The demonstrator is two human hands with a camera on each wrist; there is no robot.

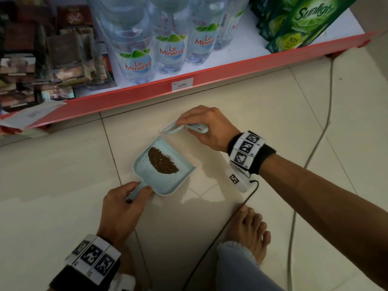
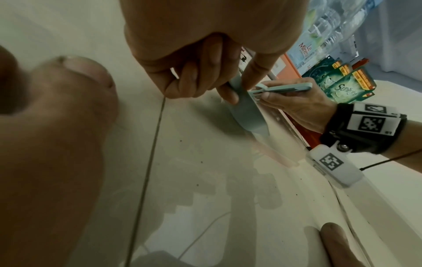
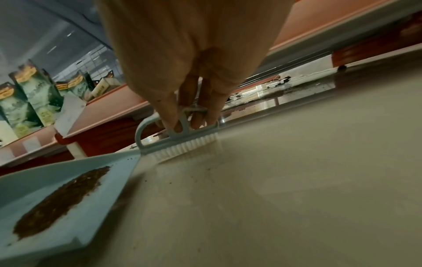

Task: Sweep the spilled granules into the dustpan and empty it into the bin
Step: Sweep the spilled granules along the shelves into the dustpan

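Observation:
A light blue dustpan [image 1: 151, 179] lies on the pale tiled floor with a dark brown heap of granules [image 1: 162, 162] in it. My left hand [image 1: 137, 193] grips its handle at the near end; the left wrist view shows the fingers [image 2: 200, 72] curled round that handle [image 2: 246, 108]. My right hand [image 1: 189, 124] holds a small blue brush [image 1: 178, 128] at the pan's far open edge. In the right wrist view the brush [image 3: 180, 142] stands with white bristles on the floor beside the pan's lip [image 3: 114, 180]. A few stray granules [image 3: 170, 182] dot the tile.
A red-edged low shelf [image 1: 189, 80] runs close behind, carrying water bottles [image 1: 170, 51], green detergent packs [image 1: 298, 22] and dark boxes [image 1: 42, 59]. My bare foot [image 1: 249, 229] rests near the pan. Cables [image 1: 315, 152] trail over the floor at right. No bin is in view.

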